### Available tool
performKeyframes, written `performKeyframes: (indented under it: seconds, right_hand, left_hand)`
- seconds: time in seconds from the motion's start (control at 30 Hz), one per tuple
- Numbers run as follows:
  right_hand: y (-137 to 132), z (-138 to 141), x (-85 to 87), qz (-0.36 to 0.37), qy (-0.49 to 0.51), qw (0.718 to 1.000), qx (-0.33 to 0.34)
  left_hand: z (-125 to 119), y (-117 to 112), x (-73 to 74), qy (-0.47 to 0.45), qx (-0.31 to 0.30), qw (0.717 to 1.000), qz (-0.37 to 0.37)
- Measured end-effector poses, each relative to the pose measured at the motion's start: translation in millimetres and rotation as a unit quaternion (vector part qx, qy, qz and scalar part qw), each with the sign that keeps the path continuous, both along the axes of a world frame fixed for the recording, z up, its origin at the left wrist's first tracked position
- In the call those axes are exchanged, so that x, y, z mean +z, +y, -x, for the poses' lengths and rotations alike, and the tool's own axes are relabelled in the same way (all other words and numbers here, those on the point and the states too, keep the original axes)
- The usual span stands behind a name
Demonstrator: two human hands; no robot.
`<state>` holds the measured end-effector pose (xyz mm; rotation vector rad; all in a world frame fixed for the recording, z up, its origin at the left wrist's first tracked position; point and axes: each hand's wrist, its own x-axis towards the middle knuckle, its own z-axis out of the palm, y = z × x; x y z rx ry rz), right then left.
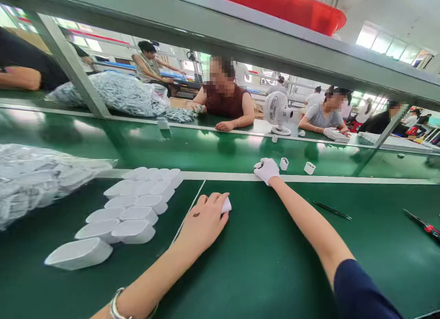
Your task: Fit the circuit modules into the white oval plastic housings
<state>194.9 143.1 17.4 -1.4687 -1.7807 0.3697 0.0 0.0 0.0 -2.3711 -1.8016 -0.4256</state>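
Note:
My left hand [206,220], bare and with its fingers curled down, grips a small white plastic housing [226,206] just above the green mat. Farther forward, at the edge of the green belt, my right hand [268,171] wears a white glove. Its fingers are bent around something small with a dark spot, mostly hidden by the glove. Just right of that hand a white housing [283,163] with dark openings stands on the belt, and a second white housing [309,167] lies tilted beyond it. Left of my left hand, several white plastic housings [134,229] are lined up in rows.
Black tweezers [332,210] and red-handled pliers [428,227] lie at the right. A clear bag [41,181] of parts rests at the left. A metal shelf beam [220,39] crosses overhead. Across the belt, co-workers sit near a white fan [277,112].

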Motion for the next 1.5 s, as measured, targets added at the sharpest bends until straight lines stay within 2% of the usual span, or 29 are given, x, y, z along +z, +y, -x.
performKeyframes:
  seconds: [0.17, 0.3, 0.37, 0.47, 0.6, 0.7, 0.87, 1.07, 1.13, 1.2, 1.3, 1.43, 1.5]
  right_hand:
    - [-47, -52, -12.6, 0.021, 0.002, 1.000, 0.016]
    - [-90, -108, -17.6, 0.057, -0.009, 0.997, -0.052]
    - [-105, -121, -15.9, 0.056, -0.023, 0.995, -0.083]
    - [-115, -115, -12.1, 0.034, -0.043, 0.995, -0.087]
    - [-114, -88, -11.7, 0.038, -0.077, 0.996, -0.006]
    - [-120, -82, -14.9, 0.033, -0.051, 0.998, 0.022]
    - [-139, -112, -18.0, 0.036, 0.034, 0.998, 0.042]
    - [-143, -157, -8.5, 0.071, 0.072, 0.994, -0.031]
    - [-146, -158, -6.5, 0.072, 0.043, 0.995, -0.061]
    - [-150, -150, -5.8, 0.053, -0.052, 0.994, -0.078]
    - [-157, -131, -4.0, 0.021, -0.200, 0.977, -0.068]
    - [-171, -114, 3.3, 0.040, -0.267, 0.962, -0.043]
    - [-178, -114, 5.5, 0.050, -0.256, 0.966, -0.004]
  left_hand:
    - [-13, -4, 3.3, -0.128, -0.010, 0.990, 0.060]
    - [-22, -8, 3.9, -0.200, -0.058, 0.972, 0.107]
    - [-25, -10, 3.2, -0.204, -0.071, 0.970, 0.111]
    - [-27, -9, 0.7, -0.199, -0.073, 0.971, 0.113]
    - [-24, -6, -4.5, -0.182, -0.091, 0.973, 0.107]
    - [-21, -5, -7.3, -0.174, -0.104, 0.974, 0.103]
    - [-22, -6, -8.4, -0.163, -0.113, 0.974, 0.108]
    - [-22, -7, -7.9, -0.180, -0.110, 0.971, 0.109]
    - [-23, -8, -8.3, -0.196, -0.107, 0.968, 0.115]
    - [-23, -9, -9.1, -0.215, -0.114, 0.963, 0.119]
    - [-24, -11, -10.0, -0.229, -0.138, 0.957, 0.113]
    - [-24, -14, -9.6, -0.228, -0.154, 0.954, 0.117]
    - [-25, -16, -9.2, -0.225, -0.160, 0.954, 0.121]
